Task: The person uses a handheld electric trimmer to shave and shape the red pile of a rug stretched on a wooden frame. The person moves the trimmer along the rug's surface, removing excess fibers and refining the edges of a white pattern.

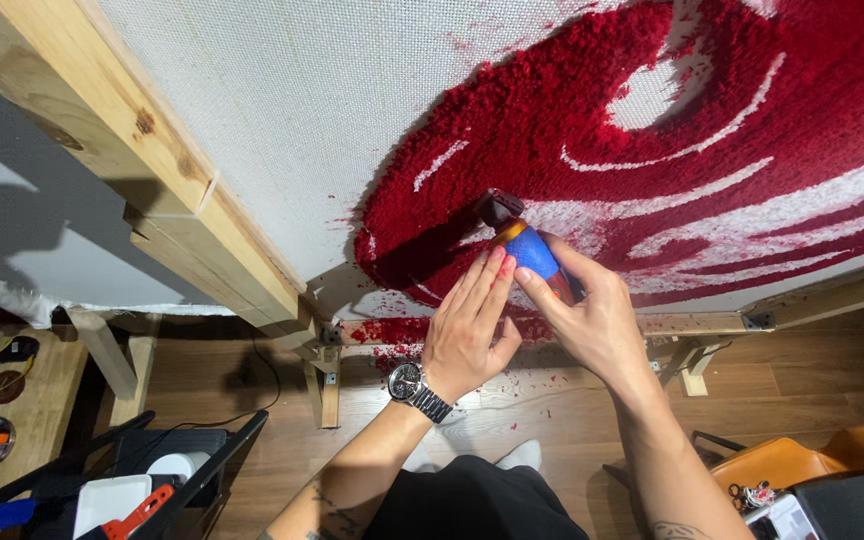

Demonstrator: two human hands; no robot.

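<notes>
A red and white tufted rug [652, 150] fills the white backing cloth [282, 110] stretched on a wooden frame [152, 190]. My right hand [592, 320] grips a small trimmer [522, 240] with a blue body, an orange ring and a dark head. The head presses against the lower left edge of the red pile. My left hand [467, 330], with a metal wristwatch [414, 388] on the wrist, rests its fingertips flat on the trimmer's blue body.
Red yarn clippings [397, 340] lie on the frame's lower bar and on the wooden floor [552, 410]. A black cart [152, 480] with tools and a white roll stands at lower left. An orange seat [792, 460] and a dark box are at lower right.
</notes>
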